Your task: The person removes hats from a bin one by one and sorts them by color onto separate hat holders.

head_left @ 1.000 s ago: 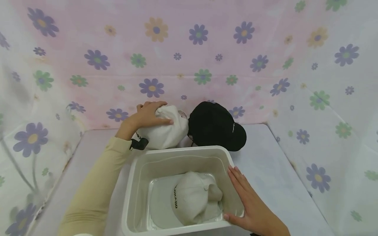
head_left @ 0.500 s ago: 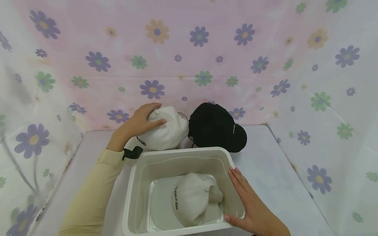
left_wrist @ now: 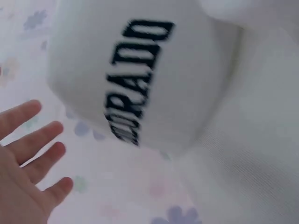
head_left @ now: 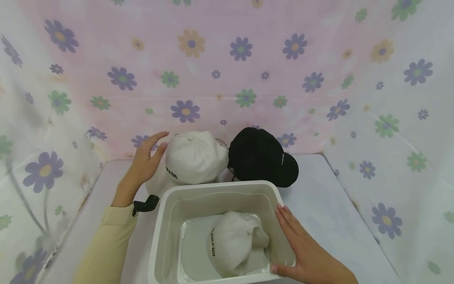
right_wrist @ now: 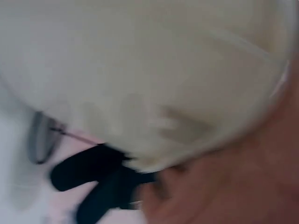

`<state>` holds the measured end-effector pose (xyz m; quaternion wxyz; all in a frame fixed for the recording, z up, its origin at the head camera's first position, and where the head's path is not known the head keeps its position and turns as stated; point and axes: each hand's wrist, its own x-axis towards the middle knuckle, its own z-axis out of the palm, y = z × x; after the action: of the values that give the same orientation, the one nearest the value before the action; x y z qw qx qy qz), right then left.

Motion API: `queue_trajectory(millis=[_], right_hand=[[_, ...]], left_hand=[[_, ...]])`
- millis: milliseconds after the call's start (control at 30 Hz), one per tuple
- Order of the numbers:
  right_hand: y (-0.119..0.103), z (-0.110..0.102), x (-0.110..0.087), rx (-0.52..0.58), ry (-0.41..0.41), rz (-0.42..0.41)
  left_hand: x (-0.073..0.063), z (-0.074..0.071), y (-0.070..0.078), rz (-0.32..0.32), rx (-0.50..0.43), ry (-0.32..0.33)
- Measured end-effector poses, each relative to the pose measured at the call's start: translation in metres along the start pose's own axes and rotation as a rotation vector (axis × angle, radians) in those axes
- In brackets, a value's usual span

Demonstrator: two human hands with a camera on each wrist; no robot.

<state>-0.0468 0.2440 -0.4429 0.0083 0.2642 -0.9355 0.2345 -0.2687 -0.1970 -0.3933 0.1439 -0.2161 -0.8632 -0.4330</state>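
Just left of a white baseball cap (head_left: 196,157), my left hand (head_left: 143,163) is raised with its fingers extended, apart from the cap and holding nothing. Dark "ORADO" lettering shows on this cap's (left_wrist: 187,70) front in the left wrist view, where the spread fingers (left_wrist: 39,142) are beside it. My right hand (head_left: 306,250) rests on the right rim of a pale plastic bin (head_left: 216,185), fingers straight and thumb at the near corner. In the bin lies another off-white cap (head_left: 230,244) with similar lettering, its brim to the left.
A black baseball cap (head_left: 257,156) sits right of the white one, behind the bin, brim pointing right. White cloth (head_left: 330,221) covers the table. Flower-printed sheets (head_left: 227,98) rise at the back and both sides.
My left hand has come off the white cap and moved left and toward me, uncovering its crown and lettering. The right hand stays on the bin's rim. The view has tilted slightly up.
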Motion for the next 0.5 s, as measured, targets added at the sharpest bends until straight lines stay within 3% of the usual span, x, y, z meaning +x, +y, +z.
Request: queue_trajectory(millis=[133, 300, 400, 500], right_hand=[[-0.008, -0.030, 0.011, -0.058, -0.157, 0.014], [-0.018, -0.067, 0.045, -0.103, -0.343, -0.018], [-0.023, -0.081, 0.074, -0.030, -0.400, -0.077], [-0.026, -0.088, 0.107, 0.076, -0.395, -0.170]], left_hand=[[-0.019, -0.002, -0.016, -0.045, -0.054, 0.193], [-0.042, 0.002, -0.033, -0.163, -0.102, 0.336], [-0.055, 0.009, -0.043, -0.235, -0.151, 0.405], [-0.066, 0.018, -0.054, -0.315, -0.188, 0.454]])
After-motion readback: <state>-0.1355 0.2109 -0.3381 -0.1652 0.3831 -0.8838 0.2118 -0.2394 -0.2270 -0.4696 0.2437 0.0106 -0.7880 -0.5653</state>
